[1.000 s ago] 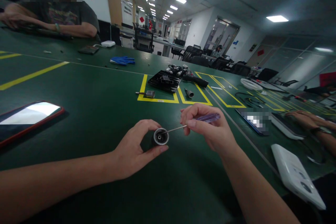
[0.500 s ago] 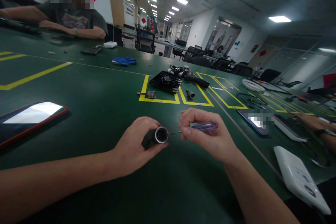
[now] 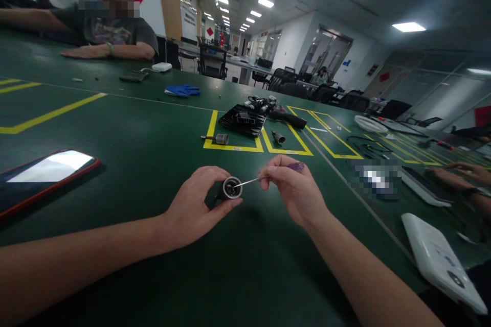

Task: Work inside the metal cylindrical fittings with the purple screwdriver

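Between the thumb and fingers of my left hand [image 3: 199,202] is a dark cylindrical housing [image 3: 232,188] with a silvery rim, its round opening turned towards me. Small parts show inside that opening, too fine to name. My right hand [image 3: 293,186] is closed around the purple handle of a screwdriver [image 3: 251,182]. The thin metal shaft points left, and its tip reaches the mouth of the housing; whether it touches anything inside I cannot tell. Most of the handle is hidden by my fingers. Both hands are above the green table [image 3: 146,184].
Ahead lie a metal cylinder with a shaft [image 3: 217,138], a cone-shaped metal part [image 3: 279,137] and a black ribbed piece [image 3: 242,120]. A phone [image 3: 49,173] lies left, a white device [image 3: 441,260] right, a blue glove [image 3: 182,91] farther back. A person [image 3: 115,36] sits across the table.
My right hand has moved left and slightly up, bringing the screwdriver tip to the housing's opening and tilting its shaft. My left hand has lifted the housing a little.
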Demonstrator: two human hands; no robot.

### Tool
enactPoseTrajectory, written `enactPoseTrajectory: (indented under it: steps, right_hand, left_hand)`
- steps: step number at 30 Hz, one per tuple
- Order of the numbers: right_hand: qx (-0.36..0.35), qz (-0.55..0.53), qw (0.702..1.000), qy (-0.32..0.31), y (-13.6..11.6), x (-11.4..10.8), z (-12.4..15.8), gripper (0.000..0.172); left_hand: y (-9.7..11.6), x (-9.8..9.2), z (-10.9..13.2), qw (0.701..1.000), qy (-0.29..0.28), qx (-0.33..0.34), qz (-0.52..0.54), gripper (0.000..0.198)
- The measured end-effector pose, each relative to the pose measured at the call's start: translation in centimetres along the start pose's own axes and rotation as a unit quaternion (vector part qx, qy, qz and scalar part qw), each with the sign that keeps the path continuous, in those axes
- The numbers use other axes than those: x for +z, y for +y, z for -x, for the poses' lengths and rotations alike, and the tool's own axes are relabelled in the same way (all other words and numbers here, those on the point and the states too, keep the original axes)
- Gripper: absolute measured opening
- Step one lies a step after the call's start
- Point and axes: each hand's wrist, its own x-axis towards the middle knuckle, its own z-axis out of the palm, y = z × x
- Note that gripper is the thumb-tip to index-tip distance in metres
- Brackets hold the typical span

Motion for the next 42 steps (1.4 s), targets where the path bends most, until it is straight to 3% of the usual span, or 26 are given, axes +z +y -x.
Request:
enactPoseTrajectory:
  steps: [10, 18, 29, 33, 38, 42]
  right_hand:
    - [-0.014, -0.029, 0.999, 0.028, 0.1, 0.2, 0.1, 0.008]
    - [-0.079, 0.034, 0.996, -0.002, -0.2, 0.0, 0.5, 0.009]
    - [-0.085, 0.097, 0.99, -0.061, 0.1, -0.2, 1.1, 0.01]
    - [-0.069, 0.055, 0.996, -0.032, 0.4, 0.4, 1.2, 0.01]
    - [-0.009, -0.027, 0.999, 0.029, 1.2, 1.2, 1.0, 0.009]
    - [0.041, -0.095, 0.992, 0.066, 1.9, 1.7, 1.0, 0.01]
  left_hand:
    - [-0.1, 0.1, 0.1, 0.999, -0.006, -0.022, 0.028, 0.023]
    - [0.1, 0.1, 0.1, 1.0, -0.01, -0.003, 0.027, 0.023]
    - [0.0, 0.1, 0.0, 1.0, -0.018, 0.025, 0.003, 0.021]
    - [-0.4, 0.0, -0.1, 0.999, -0.01, 0.032, -0.027, 0.021]
    - [-1.1, -0.2, -0.8, 0.994, 0.011, 0.026, -0.101, 0.018]
    - [-1.6, -0.5, -1.4, 0.984, 0.017, 0.056, -0.167, 0.017]
